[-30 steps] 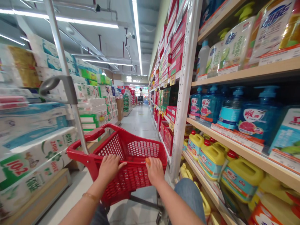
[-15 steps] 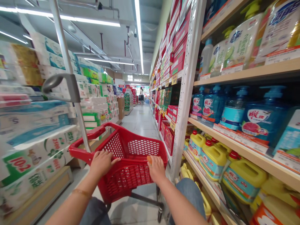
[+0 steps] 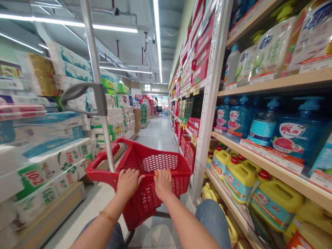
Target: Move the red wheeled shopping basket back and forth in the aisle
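Note:
A red shopping cart basket (image 3: 166,162) with perforated walls stands in front of me, low in the aisle. My left hand (image 3: 129,183) is closed over its near rim, left of the middle. Farther right on the same rim lies my right hand (image 3: 163,185), fingers wrapped over it, with a small orange thing (image 3: 156,174) showing at the fingers. What that orange thing is, I cannot make out. A metal pole (image 3: 100,103) with a grey handle (image 3: 101,99) rises from the cart's left side.
Stacked tissue packs (image 3: 52,166) line the left. On the right, a shelf (image 3: 259,147) holds blue pump bottles (image 3: 289,133) and yellow jugs (image 3: 276,202). A white shelf post (image 3: 209,103) stands close to the cart. Far down the aisle is a person (image 3: 156,102).
My right hand has moved left along the rim, nearer my left hand. The cart has turned somewhat, and the pole and cart appear farther right in view.

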Demonstrator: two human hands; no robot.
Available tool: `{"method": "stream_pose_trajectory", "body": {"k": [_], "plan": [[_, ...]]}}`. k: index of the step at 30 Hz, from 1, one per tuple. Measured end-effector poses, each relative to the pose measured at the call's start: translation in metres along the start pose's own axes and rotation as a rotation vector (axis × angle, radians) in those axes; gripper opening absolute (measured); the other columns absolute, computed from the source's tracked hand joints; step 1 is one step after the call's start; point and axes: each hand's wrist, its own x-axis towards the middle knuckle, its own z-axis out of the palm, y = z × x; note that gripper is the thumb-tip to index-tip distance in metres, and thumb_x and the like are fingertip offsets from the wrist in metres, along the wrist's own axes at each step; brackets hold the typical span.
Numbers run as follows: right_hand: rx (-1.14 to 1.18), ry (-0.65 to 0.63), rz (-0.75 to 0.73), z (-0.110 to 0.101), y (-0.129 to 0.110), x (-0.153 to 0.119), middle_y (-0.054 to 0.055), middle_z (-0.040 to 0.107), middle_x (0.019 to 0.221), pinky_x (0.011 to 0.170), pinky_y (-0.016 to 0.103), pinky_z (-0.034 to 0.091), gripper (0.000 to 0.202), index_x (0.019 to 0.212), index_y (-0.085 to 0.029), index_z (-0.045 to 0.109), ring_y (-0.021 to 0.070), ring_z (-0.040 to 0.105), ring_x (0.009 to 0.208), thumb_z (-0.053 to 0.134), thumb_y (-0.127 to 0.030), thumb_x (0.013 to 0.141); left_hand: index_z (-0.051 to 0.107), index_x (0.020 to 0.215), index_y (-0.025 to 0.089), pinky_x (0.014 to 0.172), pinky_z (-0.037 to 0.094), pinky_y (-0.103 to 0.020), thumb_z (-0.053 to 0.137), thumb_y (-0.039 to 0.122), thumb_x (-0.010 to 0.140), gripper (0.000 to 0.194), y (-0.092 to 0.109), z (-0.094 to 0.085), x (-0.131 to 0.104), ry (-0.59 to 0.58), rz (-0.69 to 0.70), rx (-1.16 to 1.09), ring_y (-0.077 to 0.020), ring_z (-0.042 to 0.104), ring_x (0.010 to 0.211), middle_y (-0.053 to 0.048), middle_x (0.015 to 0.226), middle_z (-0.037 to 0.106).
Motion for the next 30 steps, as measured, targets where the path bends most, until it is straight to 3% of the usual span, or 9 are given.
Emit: {"method": "stream_pose_trajectory", "body": {"k": [6,9,13,17,20,23,26,28,30], "plan": [[-0.025,0.001,0.041,-0.007,0.036,0.001,0.011,0.058,0.126,0.110,0.047,0.026,0.034,0.124,-0.019,0.054,0.0252,0.046,0.124,0.042,-0.029,0.093,0.065,0.078,0.020,0.087,0.030,-0.044,0.037,0.052,0.091,0.045,-0.001,-0.008,-0.003,0.041,-0.043,0.020,-0.0291,0.054,0.088,-0.011,0.081,0.065],[-0.016,0.003,0.088,-0.004,0.023,0.003,0.012,0.059,0.124,0.110,0.049,0.026,0.032,0.121,-0.019,0.055,0.0263,0.047,0.123,0.041,-0.029,0.094,0.066,0.078,0.020,0.085,0.031,-0.044,0.036,0.050,0.092,0.045,0.008,-0.008,0.000,0.022,-0.038,0.003,-0.0290,0.054,0.086,-0.011,0.080,0.066],[0.072,-0.019,-0.031,0.001,-0.010,0.004,0.009,0.055,0.132,0.111,0.047,0.026,0.037,0.129,-0.021,0.050,0.0241,0.043,0.128,0.038,-0.033,0.096,0.066,0.079,0.018,0.084,0.032,-0.043,0.034,0.047,0.093,0.045,0.029,-0.009,0.008,-0.018,-0.029,-0.010,-0.0284,0.056,0.084,-0.011,0.079,0.066],[0.109,-0.050,-0.102,-0.007,-0.008,0.006,0.007,0.055,0.133,0.112,0.042,0.027,0.038,0.132,-0.021,0.047,0.0208,0.042,0.129,0.036,-0.033,0.097,0.065,0.099,0.021,0.088,0.032,-0.041,0.040,0.046,0.092,0.036,0.035,-0.014,0.007,0.050,-0.016,-0.098,-0.0279,0.057,0.096,-0.011,0.097,0.067],[0.081,-0.071,-0.065,-0.014,0.008,0.010,0.007,0.055,0.133,0.113,0.042,0.026,0.038,0.131,-0.019,0.048,0.0209,0.042,0.129,0.038,-0.031,0.097,0.051,0.127,0.022,0.101,0.027,-0.044,0.046,0.053,0.088,0.051,0.015,-0.021,-0.001,0.315,-0.116,-0.114,-0.0319,0.043,0.124,-0.015,0.135,0.050],[0.084,-0.088,-0.029,-0.016,0.016,0.013,0.008,0.054,0.134,0.114,0.045,0.025,0.038,0.131,-0.019,0.049,0.0222,0.042,0.130,0.038,-0.032,0.096,0.046,0.130,0.012,0.104,0.025,-0.047,0.048,0.067,0.080,0.075,-0.020,-0.029,-0.007,0.428,-0.243,-0.105,-0.0365,0.033,0.132,-0.021,0.140,0.043],[0.107,-0.105,-0.012,-0.014,0.015,0.015,0.008,0.053,0.135,0.114,0.047,0.023,0.039,0.131,-0.019,0.049,0.0235,0.040,0.131,0.038,-0.032,0.096,0.064,0.098,0.018,0.098,0.031,-0.045,0.049,0.072,0.076,0.060,-0.053,-0.039,-0.008,0.216,-0.177,-0.093,-0.0341,0.050,0.114,-0.015,0.110,0.063],[0.114,-0.115,0.005,-0.012,0.009,0.017,0.010,0.052,0.136,0.114,0.048,0.022,0.039,0.131,-0.019,0.049,0.0245,0.039,0.132,0.039,-0.032,0.096,0.065,0.080,0.022,0.093,0.032,-0.044,0.050,0.070,0.076,0.051,-0.065,-0.044,-0.007,0.086,-0.139,-0.081,-0.0305,0.056,0.101,-0.009,0.091,0.067],[0.127,-0.113,0.021,-0.010,0.000,0.018,0.010,0.053,0.135,0.113,0.049,0.023,0.038,0.130,-0.019,0.050,0.0250,0.040,0.131,0.040,-0.031,0.096,0.064,0.075,0.023,0.090,0.033,-0.043,0.052,0.070,0.075,0.049,-0.068,-0.046,-0.006,0.061,-0.157,-0.071,-0.0296,0.056,0.097,-0.007,0.085,0.067]]}}
